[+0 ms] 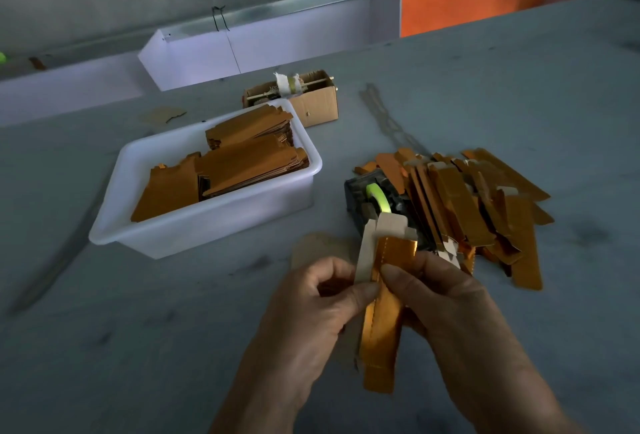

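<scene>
Carton: a gold-foil carton blank, long and narrow with pale card on its inner side, is held above the grey desk between both grips, notched top flap pointing away from the person.
Left grip: the left grip is curled round the blank's left edge, thumb pinching the pale side flap.
Right grip: the right grip clasps the right edge, thumb laid on the gold face just beside the other thumb.
Handling: likely light and thin, stiff only along its creases and easily dented. The foil looks slick, so it is best held by the long edges near the fold lines, not the small end tabs.
Just beyond the grips: a black tape dispenser with a green roll.
Beyond the right grip: a heap of gold cartons against the dispenser.
Beyond the left grip: a white plastic tub holding stacked flat blanks.
Farthest out: an open cardboard box behind the tub.
</scene>
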{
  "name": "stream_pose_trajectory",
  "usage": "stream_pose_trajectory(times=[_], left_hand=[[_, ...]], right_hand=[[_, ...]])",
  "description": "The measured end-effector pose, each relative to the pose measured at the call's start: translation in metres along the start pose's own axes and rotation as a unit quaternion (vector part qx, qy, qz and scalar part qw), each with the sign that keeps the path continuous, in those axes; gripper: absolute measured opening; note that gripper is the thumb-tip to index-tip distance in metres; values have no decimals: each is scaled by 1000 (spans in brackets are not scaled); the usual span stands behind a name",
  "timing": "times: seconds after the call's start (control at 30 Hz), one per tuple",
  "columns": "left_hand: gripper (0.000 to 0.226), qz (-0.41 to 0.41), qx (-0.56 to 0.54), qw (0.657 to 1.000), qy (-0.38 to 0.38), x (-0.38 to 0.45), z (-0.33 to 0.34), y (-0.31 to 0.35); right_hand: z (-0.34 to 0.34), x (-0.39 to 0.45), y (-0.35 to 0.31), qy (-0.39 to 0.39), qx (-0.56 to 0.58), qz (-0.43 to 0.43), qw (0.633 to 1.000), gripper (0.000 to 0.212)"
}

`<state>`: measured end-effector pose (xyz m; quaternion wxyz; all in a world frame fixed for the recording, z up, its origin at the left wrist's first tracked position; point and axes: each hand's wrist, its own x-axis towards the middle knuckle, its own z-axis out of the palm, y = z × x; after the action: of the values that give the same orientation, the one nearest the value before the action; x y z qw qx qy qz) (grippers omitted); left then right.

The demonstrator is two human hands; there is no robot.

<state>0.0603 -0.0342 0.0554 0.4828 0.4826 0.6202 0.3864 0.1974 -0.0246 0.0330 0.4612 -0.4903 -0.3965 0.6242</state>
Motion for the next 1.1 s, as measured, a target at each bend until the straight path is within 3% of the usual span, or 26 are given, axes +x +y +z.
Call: stream_pose_trajectory(times=[0.2,0.27,0.3,0.4,0.53,0.63,0.67,0.73,0.8,0.87,0.97,1.03,1.1], left_hand=[[13,70,46,985,149,-3,13,-1],[16,144,168,955,195,-6,18,0],[20,188,270,920,211,-7,22,1],[46,234,483,820,200,-14,39,4],[61,169,542,811,143,-17,52,6],[62,193,545,801,157,-20,55,3],[61,213,524,808,165,-19,53,0],[48,218,417,866,171,-19,43,-1],[23,134,236,949,162,-14,31,3],[14,18,55,995,84,-9,20,2],[17,-32,-19,999,17,-6,13,7],[13,-35,-54,997,41,-3,12,7],[10,-42,-91,991,87,2,10,2]], right_hand=[[3,2,1,25,16,1,1000,30],[4,2,0,28,37,12,999,24],[6,2,-2,27,51,16,998,16],[9,0,-4,27,71,13,997,9],[11,-2,-5,29,67,6,997,15],[9,-1,-4,43,44,0,998,22],[7,-1,-5,50,39,-3,998,23],[3,2,-7,56,18,-10,998,27],[1,4,-10,53,-10,-17,998,29],[0,4,-14,39,-39,-30,998,29],[-5,3,-22,6,-116,-44,992,38],[-15,6,-28,4,-147,-52,988,44],[-31,14,-32,70,-174,-90,978,31]])
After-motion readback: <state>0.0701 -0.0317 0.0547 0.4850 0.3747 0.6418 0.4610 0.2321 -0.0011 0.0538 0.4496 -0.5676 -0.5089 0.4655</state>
